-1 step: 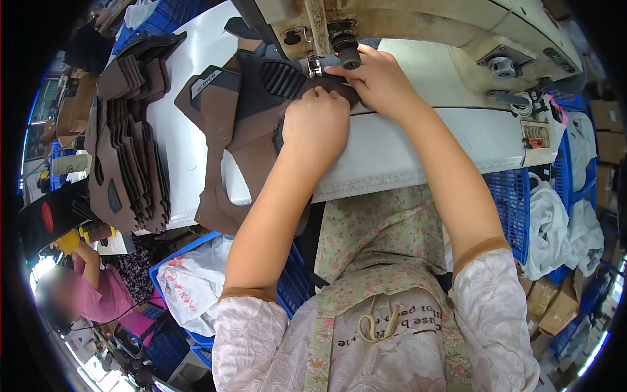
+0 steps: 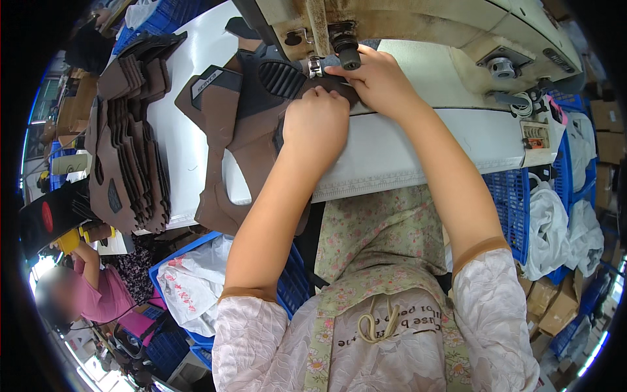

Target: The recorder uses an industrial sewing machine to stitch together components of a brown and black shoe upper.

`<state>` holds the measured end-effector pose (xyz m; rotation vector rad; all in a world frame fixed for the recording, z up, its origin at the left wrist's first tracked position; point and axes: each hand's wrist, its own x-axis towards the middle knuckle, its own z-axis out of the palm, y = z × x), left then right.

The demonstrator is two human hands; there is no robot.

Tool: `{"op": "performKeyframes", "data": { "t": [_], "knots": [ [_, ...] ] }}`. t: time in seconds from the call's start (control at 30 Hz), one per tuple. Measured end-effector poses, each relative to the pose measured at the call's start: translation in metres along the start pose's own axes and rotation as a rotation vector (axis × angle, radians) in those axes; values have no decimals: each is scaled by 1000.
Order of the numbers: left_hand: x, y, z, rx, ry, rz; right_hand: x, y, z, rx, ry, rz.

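A brown shoe upper (image 2: 219,117) with dark mesh and a black ribbed panel (image 2: 282,80) lies across the white sewing table, its right part under the machine. My left hand (image 2: 317,124) is closed, its curled fingers gripping the upper's near edge just below the presser foot (image 2: 315,67). To the right of the foot, my right hand (image 2: 379,81) rests on the work, index finger stretched toward the foot. Its other fingers are partly hidden behind the machine's dark knob (image 2: 348,55). The needle tip cannot be made out.
The sewing machine head (image 2: 418,26) overhangs my hands. A stack of brown uppers (image 2: 124,144) stands at the table's left. Blue crates with white bags (image 2: 192,287) flank me below. Another person in pink (image 2: 111,291) is at lower left. Cardboard boxes (image 2: 552,304) lie right.
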<state>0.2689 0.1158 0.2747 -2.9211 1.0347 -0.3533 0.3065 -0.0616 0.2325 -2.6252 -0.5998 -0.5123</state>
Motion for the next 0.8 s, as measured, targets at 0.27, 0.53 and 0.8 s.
{"op": "performKeyframes", "data": {
  "t": [0.27, 0.53, 0.8],
  "knots": [
    [4, -3, 3, -18, 55, -7, 4, 5, 10, 22, -22, 61],
    [5, -3, 3, -4, 30, -24, 4, 4, 10, 55, -19, 82],
    [5, -3, 7, 47, 19, -12, 6, 5, 11, 47, -64, 103]
  ]
}}
